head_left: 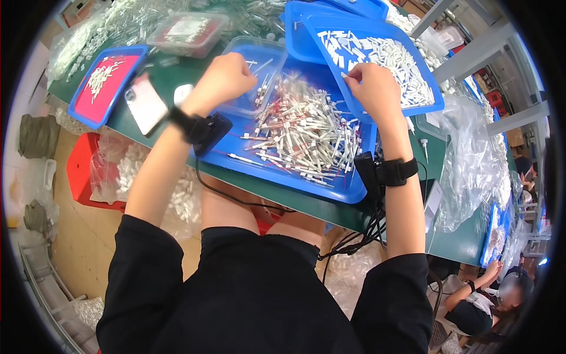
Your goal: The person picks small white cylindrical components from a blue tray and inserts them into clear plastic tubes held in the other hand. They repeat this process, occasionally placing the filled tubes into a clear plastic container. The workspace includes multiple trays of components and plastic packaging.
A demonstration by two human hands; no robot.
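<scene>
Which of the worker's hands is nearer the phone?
Left: the left hand is at a clear container, right of the phone; the right hand is farther right, at a blue tray.

Middle of frame: tray (348,193) on table (330,213), heap of slim wired parts (306,138) in it. Plastic box (243,107) at that tray's upper-left end, left hand (227,78) above. Upper right: second tray (435,107), overlapping the first's far right corner, short tubes (404,68) in it; right hand (375,85) over its left side. Left of box: smartphone (146,106), then third tray (88,113) with small heap. Behind phone, upper left: plastic container (205,48). Right of frame: plastic bag (466,177) on table. Lower right corner: co-worker (471,312).
</scene>
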